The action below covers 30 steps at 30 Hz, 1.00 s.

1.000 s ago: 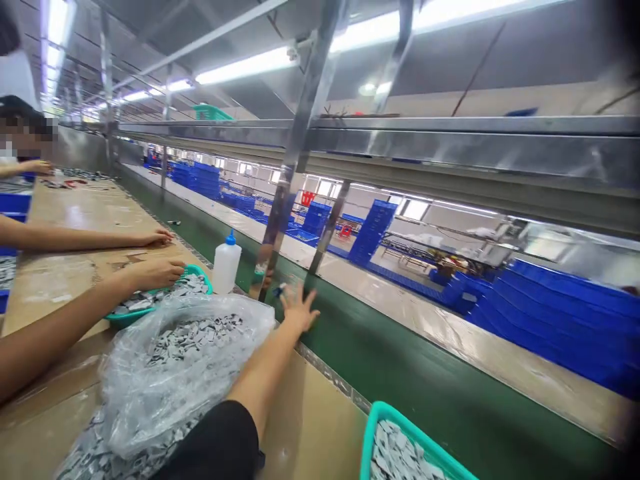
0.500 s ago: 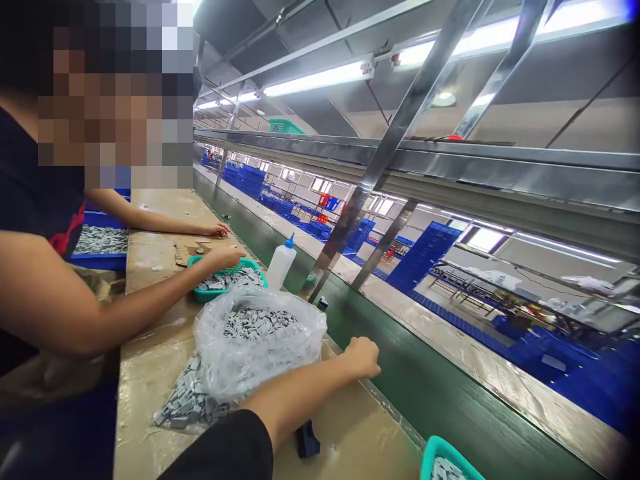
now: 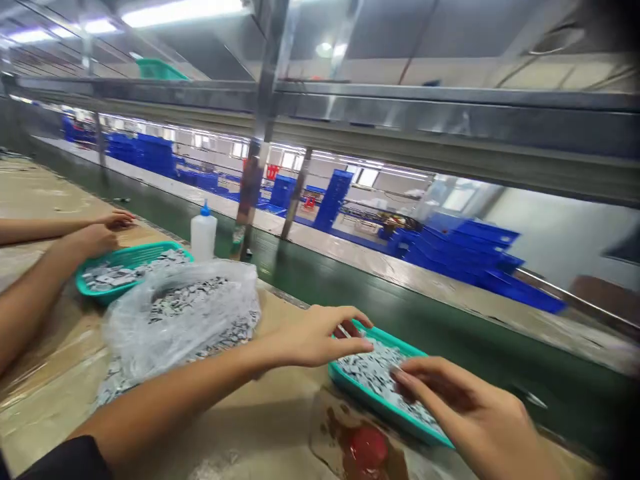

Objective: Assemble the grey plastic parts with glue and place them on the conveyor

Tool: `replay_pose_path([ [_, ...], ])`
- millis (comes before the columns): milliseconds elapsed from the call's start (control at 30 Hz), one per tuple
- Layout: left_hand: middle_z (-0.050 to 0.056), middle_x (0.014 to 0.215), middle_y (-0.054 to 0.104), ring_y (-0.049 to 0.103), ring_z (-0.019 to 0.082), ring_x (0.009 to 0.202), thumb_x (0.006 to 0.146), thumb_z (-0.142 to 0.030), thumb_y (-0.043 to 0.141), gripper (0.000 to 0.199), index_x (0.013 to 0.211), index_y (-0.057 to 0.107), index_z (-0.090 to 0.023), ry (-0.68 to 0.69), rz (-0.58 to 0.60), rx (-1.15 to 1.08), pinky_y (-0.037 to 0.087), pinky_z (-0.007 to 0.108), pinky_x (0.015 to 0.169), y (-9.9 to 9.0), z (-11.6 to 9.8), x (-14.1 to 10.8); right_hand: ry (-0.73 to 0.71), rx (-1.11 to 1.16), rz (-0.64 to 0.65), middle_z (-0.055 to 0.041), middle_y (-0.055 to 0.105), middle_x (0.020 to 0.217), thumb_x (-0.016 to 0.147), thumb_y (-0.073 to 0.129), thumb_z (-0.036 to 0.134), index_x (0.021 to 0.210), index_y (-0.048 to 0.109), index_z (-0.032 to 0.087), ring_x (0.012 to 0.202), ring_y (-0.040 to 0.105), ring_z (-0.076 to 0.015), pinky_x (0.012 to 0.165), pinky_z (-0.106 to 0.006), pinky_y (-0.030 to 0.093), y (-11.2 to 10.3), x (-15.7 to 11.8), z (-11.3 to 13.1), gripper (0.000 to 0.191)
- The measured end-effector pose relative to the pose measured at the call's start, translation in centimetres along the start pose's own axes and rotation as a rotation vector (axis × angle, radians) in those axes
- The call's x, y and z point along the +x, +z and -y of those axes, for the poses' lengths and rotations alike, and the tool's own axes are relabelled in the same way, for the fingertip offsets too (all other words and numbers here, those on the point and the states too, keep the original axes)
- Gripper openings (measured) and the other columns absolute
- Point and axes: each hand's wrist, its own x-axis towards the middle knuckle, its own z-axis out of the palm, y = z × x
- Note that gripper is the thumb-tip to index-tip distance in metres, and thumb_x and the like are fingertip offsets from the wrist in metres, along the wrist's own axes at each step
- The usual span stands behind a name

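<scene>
My left hand (image 3: 325, 337) is over the left end of a green basket (image 3: 385, 393) full of small grey pieces (image 3: 373, 363). Its thumb and fingers are apart, with nothing visible between them. At the basket's right side is my right hand (image 3: 470, 407), thumb and forefinger close together over the pieces; whatever they may hold is too blurred to make out. To the left of my left forearm lies a clear plastic bag (image 3: 150, 333) of similar pieces, with more spilling beside it.
A co-worker's hands (image 3: 95, 237) are by a second green basket (image 3: 100, 293) at the left. A white bottle (image 3: 203, 239) with a blue tip stands behind the bag. Near me is a red object (image 3: 369, 448) in brown liquid. The green belt (image 3: 315, 263) runs behind.
The view has swung to the right. My left hand has gone from beside the belt to the basket, its fingers now apart. My right hand has come into view.
</scene>
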Motion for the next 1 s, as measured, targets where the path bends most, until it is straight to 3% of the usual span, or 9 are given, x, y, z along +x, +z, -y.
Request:
replay_pose_path([
  [100, 0.004, 0.072, 0.06, 0.056, 0.011, 0.064, 0.073, -0.034, 0.058, 0.025, 0.085, 0.061, -0.012, 0.034, 0.075, -0.555, 0.045, 0.024, 0.063, 1.5, -1.6, 0.2, 0.012, 0.166, 0.054, -0.0006, 0.065, 0.06, 0.079, 0.052, 0.032, 0.073, 0.062, 0.019, 0.052, 0.062, -0.0139, 0.046, -0.019, 0.051, -0.5, 0.2, 2.5, 0.018],
  [200, 0.001, 0.06, 0.057, 0.051, 0.008, 0.055, 0.066, -0.027, 0.066, 0.018, 0.07, 0.06, -0.011, -0.09, 0.087, -0.792, 0.042, 0.021, 0.057, 3.0, -1.7, 0.1, -0.151, 0.085, -0.058, 0.0001, 0.066, 0.066, 0.079, 0.053, 0.019, 0.076, 0.063, 0.02, 0.058, 0.062, -0.0118, 0.053, -0.018, 0.051, -0.8, -0.7, 3.0, 0.01],
  [333, -0.002, 0.058, 0.055, 0.047, 0.004, 0.053, 0.063, -0.027, 0.069, 0.019, 0.065, 0.059, -0.012, -0.262, 0.089, -0.919, 0.036, 0.018, 0.055, 4.3, -1.2, -0.2, -0.481, -0.121, -0.215, -0.0057, 0.063, 0.09, 0.075, 0.052, 0.001, 0.092, 0.061, 0.017, 0.083, 0.06, -0.0129, 0.076, -0.022, 0.05, -0.9, -2.8, 2.0, 0.025],
  [467, -0.002, 0.062, 0.056, 0.048, 0.006, 0.06, 0.062, -0.025, 0.071, 0.019, 0.068, 0.059, -0.012, -0.297, 0.086, -0.862, 0.036, 0.018, 0.058, 5.4, -1.2, -0.4, -0.481, -0.15, -0.156, -0.0057, 0.061, 0.09, 0.074, 0.051, 0.0, 0.093, 0.059, 0.014, 0.085, 0.058, -0.0118, 0.077, -0.021, 0.05, -0.9, -4.0, 1.5, 0.025],
  [600, -0.005, 0.056, 0.049, 0.046, 0.006, 0.055, 0.066, -0.028, 0.068, 0.024, 0.079, 0.053, -0.016, -0.331, 0.141, -0.864, 0.035, 0.018, 0.055, 6.5, -1.5, -0.7, -0.474, -0.183, -0.163, -0.0041, 0.063, 0.083, 0.075, 0.051, 0.002, 0.086, 0.059, 0.014, 0.078, 0.058, -0.0122, 0.074, -0.024, 0.05, -0.8, -4.4, 1.2, 0.019],
  [700, -0.002, 0.073, 0.055, 0.051, 0.01, 0.066, 0.07, -0.033, 0.061, 0.033, 0.099, 0.048, -0.022, -0.251, 0.203, -0.601, 0.04, 0.023, 0.063, 5.5, -1.2, -1.0, -0.41, -0.113, -0.156, -0.0024, 0.062, 0.078, 0.074, 0.052, 0.002, 0.082, 0.059, 0.016, 0.075, 0.056, -0.0123, 0.07, -0.027, 0.049, -0.6, -4.9, 0.2, 0.018],
  [800, 0.004, 0.101, 0.056, 0.052, 0.019, 0.086, 0.068, -0.032, 0.06, 0.036, 0.103, 0.052, -0.025, -0.132, 0.196, 0.073, 0.039, 0.03, 0.075, 2.5, 0.7, -1.0, -0.261, -0.043, -0.113, -0.0003, 0.061, 0.072, 0.073, 0.054, 0.003, 0.078, 0.059, 0.018, 0.072, 0.051, -0.0134, 0.067, -0.029, 0.047, -0.1, -6.5, -1.7, 0.017],
  [867, 0.005, 0.105, 0.056, 0.051, 0.023, 0.093, 0.068, -0.025, 0.055, 0.032, 0.1, 0.056, -0.024, -0.157, 0.209, 0.392, 0.038, 0.032, 0.077, 0.3, 3.1, -0.8, -0.146, -0.032, -0.022, 0.0008, 0.062, 0.068, 0.073, 0.054, 0.004, 0.075, 0.059, 0.019, 0.071, 0.048, -0.0144, 0.064, -0.029, 0.045, 0.5, -8.0, -3.1, 0.016],
  [1000, 0.006, 0.103, 0.056, 0.053, 0.024, 0.091, 0.057, -0.013, 0.049, 0.044, 0.099, 0.057, -0.023, -0.312, 0.386, 0.613, 0.04, 0.03, 0.07, -1.9, 7.9, 0.1, 0.009, -0.081, 0.075, 0.0031, 0.064, 0.067, 0.072, 0.054, 0.005, 0.071, 0.06, 0.021, 0.073, 0.047, -0.0167, 0.065, -0.032, 0.039, 1.7, -10.6, -4.9, 0.017],
])
